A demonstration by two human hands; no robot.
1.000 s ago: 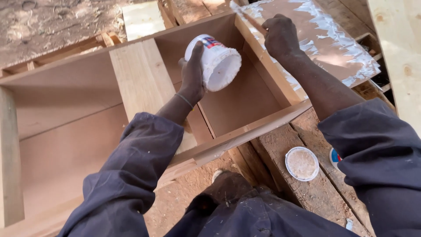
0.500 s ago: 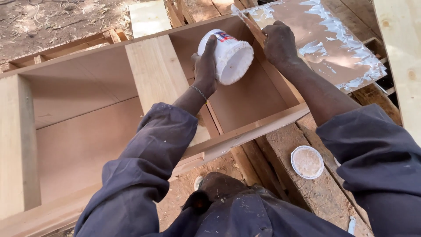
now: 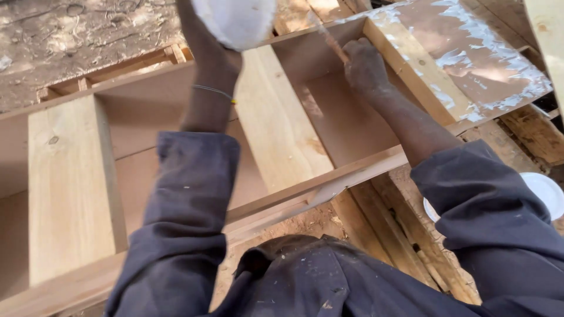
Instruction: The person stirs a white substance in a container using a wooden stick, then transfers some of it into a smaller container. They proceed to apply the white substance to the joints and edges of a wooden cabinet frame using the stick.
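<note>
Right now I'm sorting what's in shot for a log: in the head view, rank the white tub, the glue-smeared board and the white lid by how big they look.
1. Glue-smeared board, clearly largest.
2. White tub in the left hand, cut off by the frame's top edge and nearer the camera, so its rank is unsure.
3. White lid, partly hidden by the sleeve; looks close to the tub.

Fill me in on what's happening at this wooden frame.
A person in dark overalls leans over a wooden frame with several compartments. The left hand holds a white tub up at the top edge of the picture. The right hand presses a thin stick against the inner wall of the right compartment. White paste is smeared over the brown panel beside it. A white lid lies on the planks near the right sleeve.
</note>
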